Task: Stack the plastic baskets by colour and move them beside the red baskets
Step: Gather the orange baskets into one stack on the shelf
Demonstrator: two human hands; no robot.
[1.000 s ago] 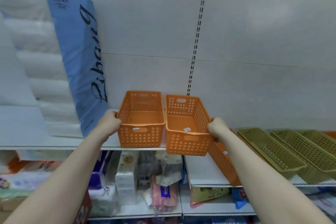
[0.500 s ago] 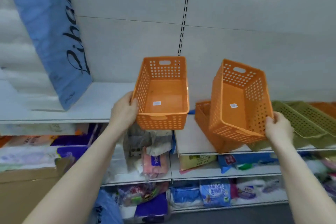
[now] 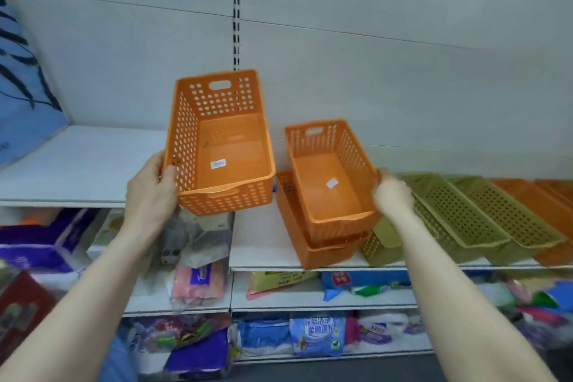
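Left grip [image 3: 152, 192] clenches loose orange basket [image 3: 218, 146]; I see nested orange stack [image 3: 328, 195], right grip [image 3: 392, 195] holding its rim, at 3 o'clock, long axes parallel.

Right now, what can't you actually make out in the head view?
- White stickers inside the orange baskets: print too small to read.
- Right hand: blurred by motion, so its grip on the nested basket is unclear.
- Bottom basket of that stack: mostly covered by the basket nested in it.
- Baskets at far right: cut off by the frame edge, count unknown.
- Blue pack: cut off at left edge.
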